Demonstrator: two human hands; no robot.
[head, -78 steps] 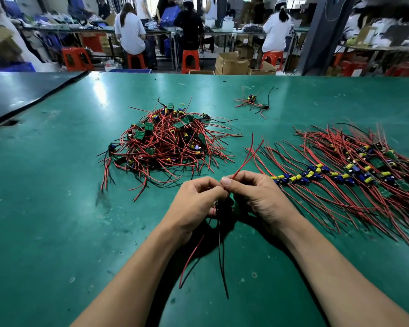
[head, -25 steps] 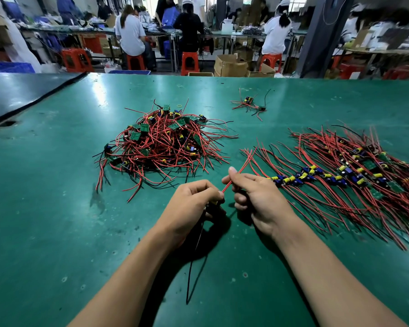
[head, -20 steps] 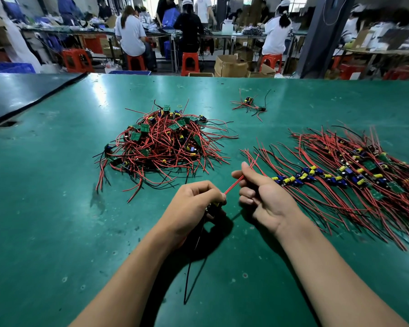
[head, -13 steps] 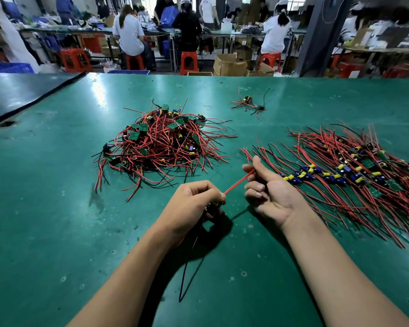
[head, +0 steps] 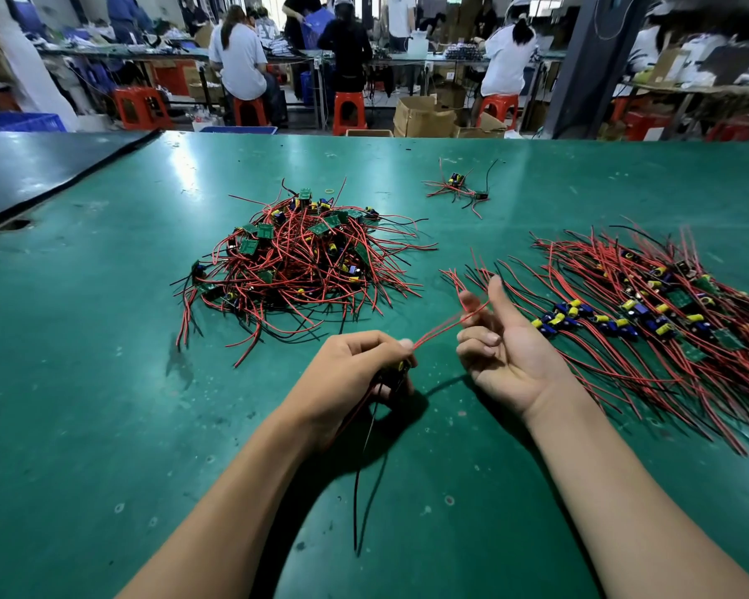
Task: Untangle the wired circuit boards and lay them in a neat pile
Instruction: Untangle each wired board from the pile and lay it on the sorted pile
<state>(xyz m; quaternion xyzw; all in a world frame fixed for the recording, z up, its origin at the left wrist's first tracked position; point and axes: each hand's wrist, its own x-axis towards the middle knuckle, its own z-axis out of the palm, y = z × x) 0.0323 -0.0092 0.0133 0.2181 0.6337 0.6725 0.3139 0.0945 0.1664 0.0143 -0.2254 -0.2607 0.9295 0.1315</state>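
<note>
The desk (head: pixel 83 404) is green. Tangled heap (head: pixel 295 261) and sorted pile (head: pixel 649 313) show red and black wires, green boards, yellow and blue parts.

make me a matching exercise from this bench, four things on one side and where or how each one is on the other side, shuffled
1 tangled heap
2 combed pile
3 small stray cluster
4 left hand

A alone at the far middle of the table
B on the right, wires roughly parallel
C grips a circuit board, wires hanging below
D left of centre, wires crossing every way

Pairs: 1-D, 2-B, 3-A, 4-C
</note>
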